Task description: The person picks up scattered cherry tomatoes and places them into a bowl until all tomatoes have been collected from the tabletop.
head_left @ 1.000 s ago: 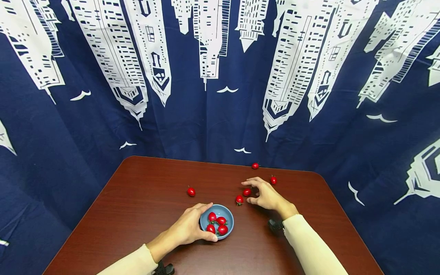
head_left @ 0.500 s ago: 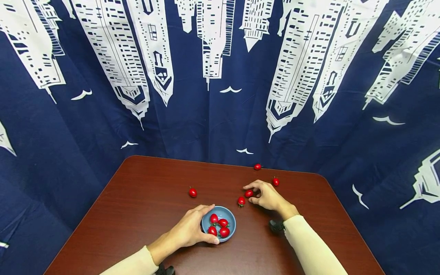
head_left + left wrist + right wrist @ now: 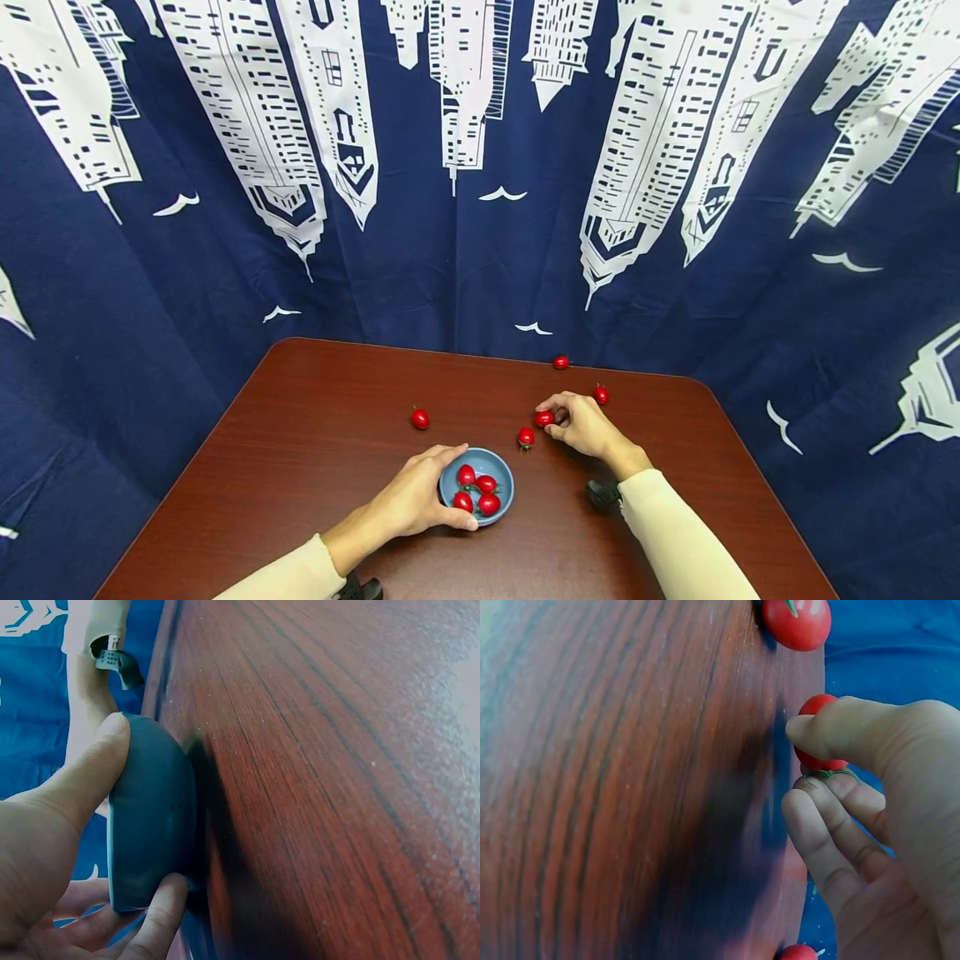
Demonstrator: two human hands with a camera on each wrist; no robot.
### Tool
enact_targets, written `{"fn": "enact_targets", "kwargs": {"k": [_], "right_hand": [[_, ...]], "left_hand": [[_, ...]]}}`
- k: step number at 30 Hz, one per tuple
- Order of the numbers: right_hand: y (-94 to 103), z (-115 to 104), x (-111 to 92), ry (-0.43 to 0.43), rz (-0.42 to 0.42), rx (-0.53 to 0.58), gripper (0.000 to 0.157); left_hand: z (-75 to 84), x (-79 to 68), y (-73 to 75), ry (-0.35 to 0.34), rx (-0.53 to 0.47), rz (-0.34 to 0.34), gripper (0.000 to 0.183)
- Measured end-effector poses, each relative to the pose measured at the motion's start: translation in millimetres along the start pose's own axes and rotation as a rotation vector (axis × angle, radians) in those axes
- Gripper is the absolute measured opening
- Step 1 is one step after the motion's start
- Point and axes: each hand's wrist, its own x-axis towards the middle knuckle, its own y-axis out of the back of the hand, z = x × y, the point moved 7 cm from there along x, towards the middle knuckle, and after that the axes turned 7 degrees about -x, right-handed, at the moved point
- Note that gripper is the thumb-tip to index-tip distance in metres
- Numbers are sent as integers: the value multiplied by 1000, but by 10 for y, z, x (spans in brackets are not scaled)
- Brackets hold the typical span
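My left hand point(image 3: 415, 493) grips a small blue bowl point(image 3: 507, 497) by its side, thumb near the front and fingers round the far side. Several cherry tomatoes point(image 3: 488, 504) with green stems lie inside it. In the left wrist view the bowl point(image 3: 154, 817) shows its outer wall between thumb and fingers. My right hand point(image 3: 587, 427) pinches a cherry tomato point(image 3: 543, 418) between thumb and fingers. The right wrist view shows that tomato point(image 3: 819, 706) partly behind the thumb, its green stem toward the curled fingers. Just left of this hand lies a loose cherry tomato point(image 3: 526, 437).
Other cherry tomatoes lie about the brown wooden table point(image 3: 330, 392): one left of centre point(image 3: 421, 418), one by the back edge point(image 3: 562, 362), and one behind the right hand point(image 3: 602, 395). A dark blue curtain point(image 3: 420, 275) with white buildings hangs behind the table.
My right hand's thumb and fingers have closed in on the cherry tomato and now pinch it. My left hand stays on the bowl. The whole head view has shifted slightly.
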Motion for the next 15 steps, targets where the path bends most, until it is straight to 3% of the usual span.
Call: {"fn": "enact_targets", "kwargs": {"k": [7, 15], "right_hand": [[58, -3, -28, -6, 15, 6, 30], [108, -23, -84, -16, 16, 9, 31]], "left_hand": [[-31, 20, 0, 23, 4, -4, 113], [-12, 13, -1, -4, 1, 7, 113]]}}
